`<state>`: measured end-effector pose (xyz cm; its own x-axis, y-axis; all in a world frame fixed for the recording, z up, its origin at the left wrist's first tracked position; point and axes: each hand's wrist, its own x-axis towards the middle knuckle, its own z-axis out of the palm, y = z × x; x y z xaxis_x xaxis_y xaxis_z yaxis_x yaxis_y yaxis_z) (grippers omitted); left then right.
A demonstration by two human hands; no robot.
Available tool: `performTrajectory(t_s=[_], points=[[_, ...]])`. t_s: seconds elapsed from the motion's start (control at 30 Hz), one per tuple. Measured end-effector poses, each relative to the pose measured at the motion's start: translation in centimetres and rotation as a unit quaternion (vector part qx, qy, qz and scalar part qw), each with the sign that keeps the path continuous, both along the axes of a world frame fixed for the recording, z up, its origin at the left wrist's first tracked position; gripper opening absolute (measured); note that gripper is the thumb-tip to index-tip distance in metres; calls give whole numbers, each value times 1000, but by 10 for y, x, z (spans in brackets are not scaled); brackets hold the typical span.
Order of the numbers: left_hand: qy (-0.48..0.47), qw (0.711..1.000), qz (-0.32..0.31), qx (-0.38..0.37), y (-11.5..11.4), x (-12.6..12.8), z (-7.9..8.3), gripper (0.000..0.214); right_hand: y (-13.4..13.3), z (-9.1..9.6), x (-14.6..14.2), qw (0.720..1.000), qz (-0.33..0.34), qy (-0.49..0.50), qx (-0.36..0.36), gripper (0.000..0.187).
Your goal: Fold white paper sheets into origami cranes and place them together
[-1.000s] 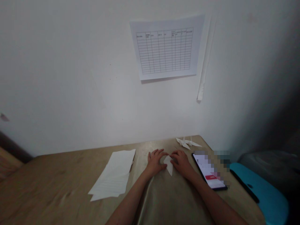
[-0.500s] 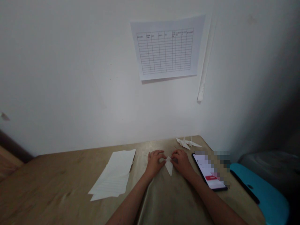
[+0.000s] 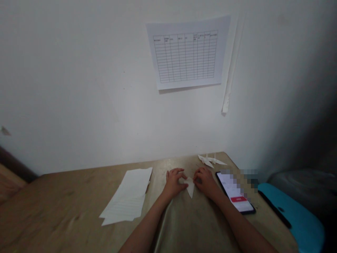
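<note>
table (image 3: 65,207): tan wood, against the wall
ruled chart (image 3: 185,56): on the wall above
paper stack (image 3: 123,198): loose white sheets, left of the hands
phone (image 3: 234,191): lit, right of the hands
paper cranes (image 3: 210,160): near the far edge
left hand (image 3: 173,182): narrow, curled on the folded paper's (image 3: 190,186) left corner
right hand (image 3: 204,182): narrow, touching its right edge, grip unclear
folded paper: between the hands, tip toward the near edge, long axis running near to far
change: hands slightly farther apart than before, top of the paper more spread out

The folded paper (image 3: 190,188) was matt white stock. The worktop (image 3: 65,207) was smooth, tan, wood-look material with a low sheen. At 9 o'clock lay matt paper sheets (image 3: 126,198); at 3 o'clock, a glossy phone screen (image 3: 233,191); at 4 o'clock, a smooth turquoise plastic panel (image 3: 295,218).
</note>
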<state>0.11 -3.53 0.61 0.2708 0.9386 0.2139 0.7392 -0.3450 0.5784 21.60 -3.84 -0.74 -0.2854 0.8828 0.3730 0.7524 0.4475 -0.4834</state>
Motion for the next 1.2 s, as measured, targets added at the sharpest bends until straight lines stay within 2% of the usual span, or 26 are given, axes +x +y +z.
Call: performTrajectory(t_s=[0.1,0.3,0.57,0.8,1.03,1.2], points=[[-2,1000,-16,0,1,-2,0,32,-2,0,0,1000,3,-8,9,12],[12,999,-31,6,4,-5,0,18,-2,-3,1,1000,8,-11,18,21],[38,998,-58,2,3,-8,2,6,-4,1,3,1000,17,-7,0,19],[70,995,-70,4,3,-8,4,8,-8,9,0,999,9,-32,-24,22],[78,994,-75,1,-1,-9,9,19,-8,7,1,998,12,-50,-27,27],[86,993,-78,0,-2,-8,13,18,-8,7,1,998,22,-59,-16,31]])
